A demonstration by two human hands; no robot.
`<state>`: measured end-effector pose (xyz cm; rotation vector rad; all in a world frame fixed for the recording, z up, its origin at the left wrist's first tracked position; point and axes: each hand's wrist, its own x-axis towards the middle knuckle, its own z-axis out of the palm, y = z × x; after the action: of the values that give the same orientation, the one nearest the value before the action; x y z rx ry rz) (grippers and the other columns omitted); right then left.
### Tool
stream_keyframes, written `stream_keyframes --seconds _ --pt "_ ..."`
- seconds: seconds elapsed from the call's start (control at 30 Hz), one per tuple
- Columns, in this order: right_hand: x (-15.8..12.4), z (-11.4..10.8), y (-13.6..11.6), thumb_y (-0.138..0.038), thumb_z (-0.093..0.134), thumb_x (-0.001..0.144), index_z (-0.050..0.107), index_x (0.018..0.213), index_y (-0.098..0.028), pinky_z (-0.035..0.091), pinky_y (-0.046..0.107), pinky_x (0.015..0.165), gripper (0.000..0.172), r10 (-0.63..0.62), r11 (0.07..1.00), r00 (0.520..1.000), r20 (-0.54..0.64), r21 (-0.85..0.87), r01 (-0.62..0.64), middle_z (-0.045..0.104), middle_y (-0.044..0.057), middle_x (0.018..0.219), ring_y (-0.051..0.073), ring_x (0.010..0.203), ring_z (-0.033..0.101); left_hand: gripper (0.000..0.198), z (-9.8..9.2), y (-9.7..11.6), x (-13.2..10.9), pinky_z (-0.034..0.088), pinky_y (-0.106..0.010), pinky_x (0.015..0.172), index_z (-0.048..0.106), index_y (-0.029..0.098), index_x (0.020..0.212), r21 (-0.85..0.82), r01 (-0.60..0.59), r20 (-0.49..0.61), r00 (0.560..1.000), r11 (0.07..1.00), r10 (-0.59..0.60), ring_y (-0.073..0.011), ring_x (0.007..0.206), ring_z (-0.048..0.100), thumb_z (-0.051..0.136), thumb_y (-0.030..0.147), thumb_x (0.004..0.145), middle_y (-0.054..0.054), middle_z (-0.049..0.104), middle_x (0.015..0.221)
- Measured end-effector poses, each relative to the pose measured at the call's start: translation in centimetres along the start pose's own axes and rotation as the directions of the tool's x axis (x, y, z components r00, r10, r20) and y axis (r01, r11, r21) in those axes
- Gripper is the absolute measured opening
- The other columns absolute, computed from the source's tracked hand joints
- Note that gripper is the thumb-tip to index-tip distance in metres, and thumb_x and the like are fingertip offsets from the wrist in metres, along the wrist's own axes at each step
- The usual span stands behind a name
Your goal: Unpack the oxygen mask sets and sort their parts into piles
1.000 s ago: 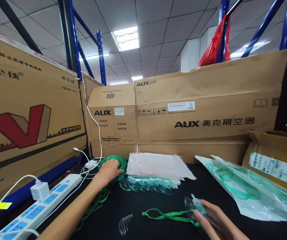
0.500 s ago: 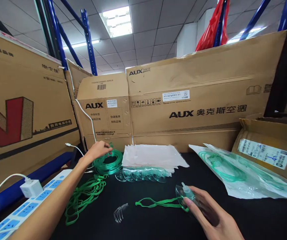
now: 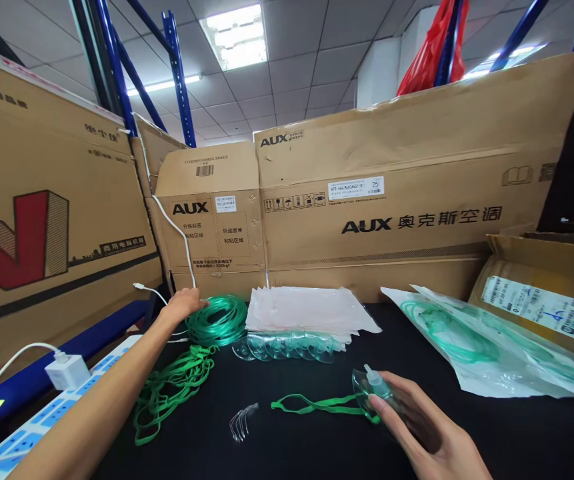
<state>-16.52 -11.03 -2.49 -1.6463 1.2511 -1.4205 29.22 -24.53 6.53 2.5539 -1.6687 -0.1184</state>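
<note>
At the upper left edge of a coil of green tubing (image 3: 217, 321) is my left hand (image 3: 185, 305). Its fingertips point away from me and are mostly hidden, so their grip on the coil does not show. Low on the right, my right hand (image 3: 424, 420) holds a clear oxygen mask (image 3: 361, 388) between thumb and fingers, its pale connector (image 3: 377, 380) pointing up. From the mask a green elastic strap (image 3: 311, 404) trails left across the black table. A small bunch of thin metal strips (image 3: 241, 423) lies left of the strap.
Tangled green straps (image 3: 174, 387) lie beside a power strip (image 3: 57, 417). Several clear masks (image 3: 287, 347) line the front of stacked white bags (image 3: 307, 310). Bagged tubing (image 3: 459, 337) lies right, near an open carton (image 3: 511, 260). Cardboard panels (image 3: 417, 160) stand behind.
My left hand has moved left and slightly down, from above the tubing coil to its left edge. My right hand keeps the mask in nearly the same place. The view has shifted slightly.
</note>
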Motion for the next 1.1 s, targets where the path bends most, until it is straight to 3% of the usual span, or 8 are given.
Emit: stream_keyframes --seconds 0.13,0.23,0.57,0.77,0.97,1.1 --pt "-0.1 0.0 -0.1 -0.053 0.073 0.083 0.074 0.113 -0.024 0.061 0.022 0.085 0.041 -0.008 1.0 1.0 0.011 -0.011 0.008 0.08 0.004 0.11 0.027 0.102 0.077 0.033 0.5 -0.6 0.2 0.058 -0.042 0.086 0.063 0.015 0.123 0.036 0.05 0.103 0.993 0.998 -0.054 -0.0219 0.102 0.067 0.064 0.037 0.098 -0.01 0.066 0.119" --pt "-0.2 0.0 -0.1 -0.054 0.072 0.083 0.074 0.111 -0.024 0.062 0.022 0.083 0.041 -0.017 1.0 1.0 0.009 -0.021 0.017 0.08 0.005 0.107 0.026 0.099 0.077 0.033 0.5 -0.7 0.4 0.059 -0.04 0.084 0.065 0.013 0.118 0.051 0.063 0.119 0.991 0.997 -0.069 -0.0227 0.098 0.068 0.063 0.039 0.098 -0.008 0.067 0.114" --pt "-0.2 -0.1 -0.7 -0.057 0.069 0.084 0.073 0.11 -0.025 0.062 0.022 0.08 0.041 -0.014 0.996 1.0 0.022 -0.087 0.016 0.081 0.004 0.103 0.026 0.097 0.078 0.035 -1.0 -1.1 1.9 0.056 -0.045 0.093 0.062 0.016 0.125 0.14 0.061 -0.07 0.996 0.988 -0.052 -0.0254 0.111 0.064 0.065 0.038 0.097 -0.011 0.063 0.126" --pt "-0.2 0.0 0.0 -0.057 0.067 0.086 0.07 0.115 -0.025 0.061 0.02 0.085 0.043 -0.011 0.995 0.999 0.042 -0.098 0.015 0.079 0.004 0.111 0.024 0.102 0.077 0.033 -1.8 -0.2 1.5 0.056 -0.044 0.092 0.063 0.016 0.122 0.208 -0.05 -0.12 0.99 0.977 0.076 -0.0242 0.108 0.066 0.064 0.038 0.098 -0.01 0.065 0.122" --pt "-0.2 -0.1 0.3 -0.058 0.067 0.087 0.069 0.116 -0.025 0.061 0.02 0.083 0.044 0.0 0.995 0.999 0.049 -0.102 0.005 0.079 0.005 0.112 0.024 0.101 0.077 0.035 -1.9 0.2 0.4 0.056 -0.045 0.093 0.061 0.017 0.128 0.238 -0.183 -0.212 0.949 0.954 0.235 -0.0245 0.109 0.065 0.062 0.037 0.099 -0.01 0.065 0.124" --pt "-0.2 -0.1 -0.3 -0.057 0.067 0.086 0.069 0.116 -0.024 0.061 0.021 0.086 0.044 0.001 0.996 0.999 0.043 -0.087 0.002 0.079 0.005 0.113 0.024 0.102 0.077 0.037 -2.3 0.1 0.2 0.055 -0.047 0.093 0.06 0.016 0.129 0.224 -0.191 -0.314 0.914 0.956 0.256 -0.0242 0.106 0.066 0.058 0.04 0.101 -0.01 0.066 0.119"
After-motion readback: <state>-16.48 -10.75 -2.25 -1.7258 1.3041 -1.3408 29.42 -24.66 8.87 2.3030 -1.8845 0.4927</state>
